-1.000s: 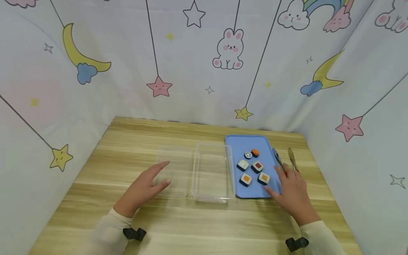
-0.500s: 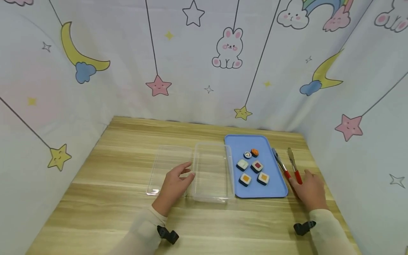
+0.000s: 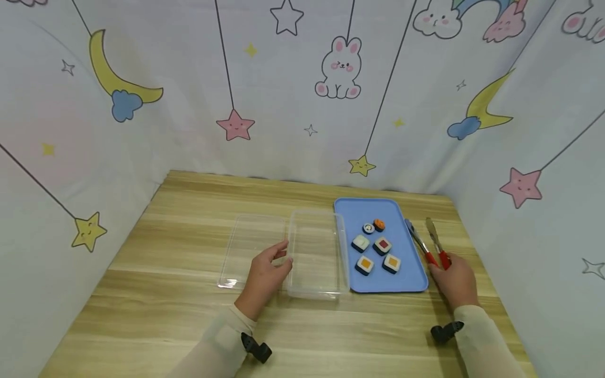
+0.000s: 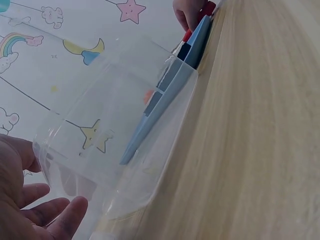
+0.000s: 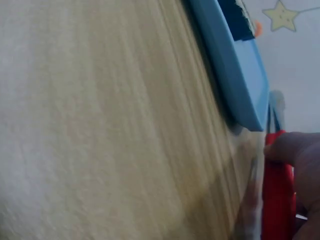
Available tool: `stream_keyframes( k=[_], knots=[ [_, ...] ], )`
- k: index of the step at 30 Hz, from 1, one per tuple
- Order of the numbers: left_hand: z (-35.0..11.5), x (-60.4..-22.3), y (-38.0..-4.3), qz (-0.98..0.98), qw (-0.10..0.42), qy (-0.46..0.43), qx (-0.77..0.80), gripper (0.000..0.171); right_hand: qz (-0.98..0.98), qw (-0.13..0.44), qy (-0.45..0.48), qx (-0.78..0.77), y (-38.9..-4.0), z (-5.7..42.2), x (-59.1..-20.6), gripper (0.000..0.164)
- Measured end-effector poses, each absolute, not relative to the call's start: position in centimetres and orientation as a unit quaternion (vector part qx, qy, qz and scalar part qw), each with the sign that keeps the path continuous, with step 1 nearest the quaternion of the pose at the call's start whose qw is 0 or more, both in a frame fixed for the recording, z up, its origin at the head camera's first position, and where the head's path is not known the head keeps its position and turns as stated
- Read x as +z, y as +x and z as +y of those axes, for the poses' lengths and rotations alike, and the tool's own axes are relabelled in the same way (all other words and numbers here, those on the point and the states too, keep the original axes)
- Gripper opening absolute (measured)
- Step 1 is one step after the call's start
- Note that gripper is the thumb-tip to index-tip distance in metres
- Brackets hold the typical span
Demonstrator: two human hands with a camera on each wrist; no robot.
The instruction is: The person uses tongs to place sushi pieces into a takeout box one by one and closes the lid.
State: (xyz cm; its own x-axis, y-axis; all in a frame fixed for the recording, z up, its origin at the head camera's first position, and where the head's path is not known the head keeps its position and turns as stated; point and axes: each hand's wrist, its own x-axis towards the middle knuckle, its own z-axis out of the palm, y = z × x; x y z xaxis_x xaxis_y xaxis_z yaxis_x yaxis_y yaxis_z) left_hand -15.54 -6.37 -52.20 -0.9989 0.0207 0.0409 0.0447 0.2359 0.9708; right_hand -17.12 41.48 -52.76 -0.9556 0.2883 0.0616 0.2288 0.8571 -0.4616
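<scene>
My left hand (image 3: 264,275) is at the left side of a clear plastic container (image 3: 317,295), its thumb and fingers at the rim. In the left wrist view, the thumb seems to show through the container wall (image 4: 125,195) while the other fingers stay outside. My right hand (image 3: 456,281) grips the red handles of metal tongs (image 3: 432,241), whose two arms spread apart beside the blue tray. In the right wrist view, the thumb presses on a red handle (image 5: 277,195). Several sushi pieces (image 3: 364,265) sit on the blue tray (image 3: 402,210), between both hands.
A flat clear lid (image 3: 236,252) lies left of the container, partly behind my left hand. The container stands right against the tray's left edge. A white printed curtain (image 3: 283,79) closes off the back and sides of the wooden table (image 3: 189,210).
My left hand has moved right, from over the lid to the container's left rim. My right hand has moved from over the tray's right edge to the tongs' handles and taken hold.
</scene>
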Motion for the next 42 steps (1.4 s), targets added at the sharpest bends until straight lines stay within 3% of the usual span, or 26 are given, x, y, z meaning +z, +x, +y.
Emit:
stream_keyframes(
  k=[6, 12, 17, 29, 42],
  knots=[
    [-6.4, -52.1, -15.6, -0.785, 0.013, -0.027, -0.618, 0.049, -0.954, 0.094, -0.141, 0.248, -16.7, 41.5, -51.2, 0.059],
    [-6.6, -52.3, -15.6, -0.785, 0.018, -0.027, -0.619, 0.048, -0.968, 0.120, -0.032, 0.219, -16.9, 38.9, -48.1, 0.057],
    [-6.7, -52.0, -15.5, -0.786, 0.029, -0.033, -0.617, 0.048, -0.981, 0.093, 0.054, 0.162, -17.5, 36.3, -45.7, 0.050],
    [-6.7, -52.2, -15.6, -0.788, 0.026, -0.037, -0.614, 0.046, -0.993, -0.010, 0.087, 0.080, -20.1, 33.7, -42.6, 0.032],
    [-6.6, -52.8, -15.7, -0.786, 0.041, -0.043, -0.615, 0.045, -0.992, -0.017, 0.093, 0.081, -21.0, 33.3, -42.1, 0.028]
  ],
)
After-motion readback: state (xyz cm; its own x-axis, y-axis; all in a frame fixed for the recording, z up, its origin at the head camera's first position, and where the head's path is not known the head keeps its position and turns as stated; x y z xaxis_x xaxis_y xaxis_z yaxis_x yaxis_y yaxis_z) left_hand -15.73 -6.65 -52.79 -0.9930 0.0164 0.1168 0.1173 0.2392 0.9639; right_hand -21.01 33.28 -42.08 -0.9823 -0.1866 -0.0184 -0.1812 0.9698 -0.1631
